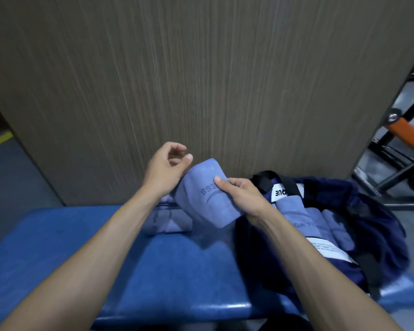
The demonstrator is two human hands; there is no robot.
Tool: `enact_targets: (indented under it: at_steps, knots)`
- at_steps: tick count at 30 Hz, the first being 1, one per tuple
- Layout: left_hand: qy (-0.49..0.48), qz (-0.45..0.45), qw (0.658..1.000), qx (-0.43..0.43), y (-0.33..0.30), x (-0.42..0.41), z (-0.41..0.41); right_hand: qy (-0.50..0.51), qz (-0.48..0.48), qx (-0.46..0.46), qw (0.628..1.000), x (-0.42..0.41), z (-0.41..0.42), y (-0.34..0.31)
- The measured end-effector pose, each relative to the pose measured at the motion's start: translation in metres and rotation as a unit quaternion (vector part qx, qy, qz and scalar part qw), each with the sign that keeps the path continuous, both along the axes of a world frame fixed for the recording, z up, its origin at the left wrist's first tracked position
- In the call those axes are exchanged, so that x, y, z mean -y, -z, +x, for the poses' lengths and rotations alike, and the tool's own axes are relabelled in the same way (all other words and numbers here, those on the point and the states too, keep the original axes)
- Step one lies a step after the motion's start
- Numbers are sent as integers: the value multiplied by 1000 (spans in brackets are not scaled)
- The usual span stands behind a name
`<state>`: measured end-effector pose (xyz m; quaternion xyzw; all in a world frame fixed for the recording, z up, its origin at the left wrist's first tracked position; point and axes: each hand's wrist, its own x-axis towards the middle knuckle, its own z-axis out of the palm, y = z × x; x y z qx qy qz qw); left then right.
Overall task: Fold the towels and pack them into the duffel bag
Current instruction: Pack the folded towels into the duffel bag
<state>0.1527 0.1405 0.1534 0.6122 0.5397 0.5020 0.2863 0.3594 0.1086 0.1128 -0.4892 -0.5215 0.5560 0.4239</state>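
Observation:
A folded light-blue towel point(204, 199) with dark lettering is held in the air above the blue bench, gripped along its right side by my right hand point(243, 195). My left hand point(166, 168) hovers at the towel's upper left corner with loosely curled fingers that hold nothing. Another folded light-blue towel point(167, 218) lies on the bench behind my left forearm. To the right, the dark navy duffel bag point(373, 225) lies open on the bench, with folded light-blue towels point(304, 218) inside it.
The padded blue bench point(172, 271) stands against a brown wood-grain wall panel point(201, 80). Black and orange gym equipment point(402, 130) stands on the grey floor at the far right. A yellow-edged step is at the far left.

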Motion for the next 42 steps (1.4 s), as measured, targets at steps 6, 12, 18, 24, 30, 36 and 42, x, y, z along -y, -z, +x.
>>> enact_targets:
  at_steps: [6, 12, 18, 24, 30, 36, 42]
  knots:
    - [64, -117, 986, 102, 35, 36, 52, 131, -12, -35, 991, 13, 36, -1]
    - [142, -242, 934, 224, 38, 52, 111, 140, 2, -37, 989, 30, 43, 6]
    - [140, -212, 929, 267, 35, 54, 137, 106, -2, -41, 994, 38, 62, 3]
    - [186, -200, 902, 333, 33, 55, 142, 60, -19, -61, 996, 51, 83, -6]
    - [214, -197, 889, 353, 30, 50, 158, 75, -11, -60, 995, 57, 106, -4]
    - [264, -233, 859, 370, 33, 45, 194, 61, -21, -90, 994, 62, 143, -3]
    - [287, -260, 862, 326, 40, 43, 236, 105, -53, -64, 991, 67, 176, 0]
